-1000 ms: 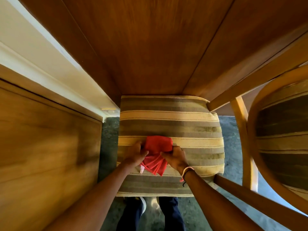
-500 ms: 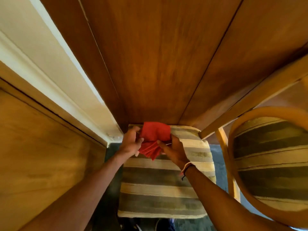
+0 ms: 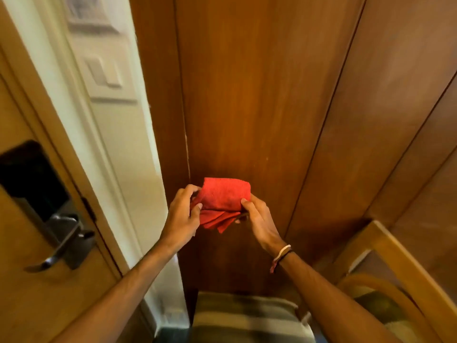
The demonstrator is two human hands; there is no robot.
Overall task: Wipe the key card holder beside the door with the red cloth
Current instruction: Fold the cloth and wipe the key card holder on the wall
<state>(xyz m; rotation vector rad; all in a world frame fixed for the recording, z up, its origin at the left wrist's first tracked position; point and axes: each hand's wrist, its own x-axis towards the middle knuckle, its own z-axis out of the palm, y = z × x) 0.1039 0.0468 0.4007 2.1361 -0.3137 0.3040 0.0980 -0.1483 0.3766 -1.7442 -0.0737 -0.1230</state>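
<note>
A folded red cloth (image 3: 223,200) is held up in front of a dark wood wall panel, well above the seat. My left hand (image 3: 183,215) pinches its left edge and my right hand (image 3: 257,219) grips its right edge. On the white wall strip beside the door, up and to the left of the cloth, sits a white plate with a switch (image 3: 105,74). Above it is another pale fitting (image 3: 86,11), blurred and cut off by the frame's top edge; I cannot tell which of them is the key card holder.
The light wooden door (image 3: 22,293) fills the left, with a black lock plate (image 3: 32,179) and metal lever handle (image 3: 61,243). A striped cushion seat (image 3: 242,315) lies below my arms. A wooden chair (image 3: 390,268) stands at the lower right.
Both hands lifted the red cloth off the striped cushion and raised it. The view tilted upward, bringing the door lock and the wall plates into sight.
</note>
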